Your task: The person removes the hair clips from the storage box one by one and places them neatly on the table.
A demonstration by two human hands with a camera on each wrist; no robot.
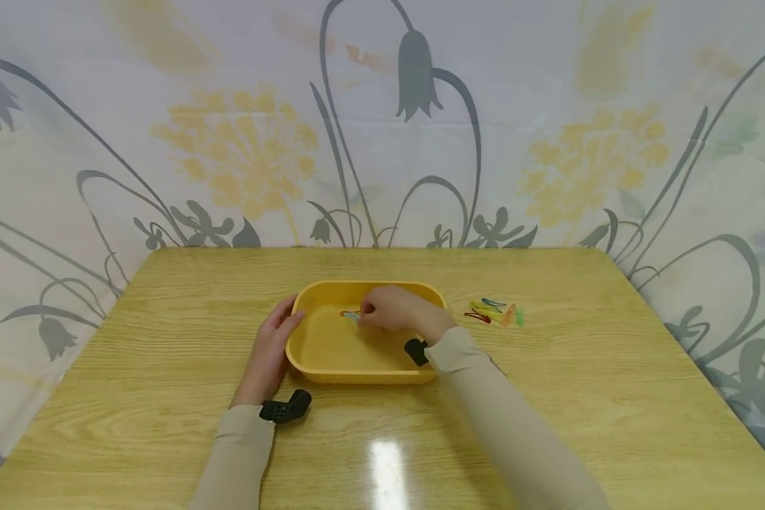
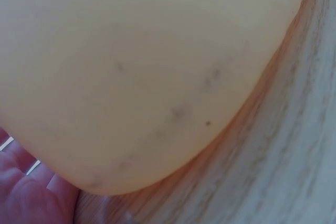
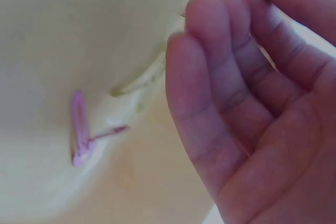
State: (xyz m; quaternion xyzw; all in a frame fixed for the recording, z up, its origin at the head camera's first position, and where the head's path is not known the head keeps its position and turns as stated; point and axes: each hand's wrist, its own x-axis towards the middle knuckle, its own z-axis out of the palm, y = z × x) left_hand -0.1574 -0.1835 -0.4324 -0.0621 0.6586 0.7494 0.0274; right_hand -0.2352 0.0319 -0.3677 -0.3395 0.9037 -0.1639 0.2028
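Fingers of the right hand [image 1: 398,312] curl loosely inside the yellow tray [image 1: 331,350], their tips at a small orange clip [image 1: 349,314] near its far wall, though whether they pinch it I cannot tell. In the right wrist view a pink clip [image 3: 80,129] lies on the tray floor just beside them. The left hand [image 1: 269,352] rests with straight fingers against the tray's left rim, and more coloured clips [image 1: 494,312] lie on the wooden table [image 1: 580,397] to the right.

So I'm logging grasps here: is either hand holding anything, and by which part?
The left hand rests against the yellow tray at its left rim. The right hand is inside the tray beside small clips; whether it pinches one cannot be told.
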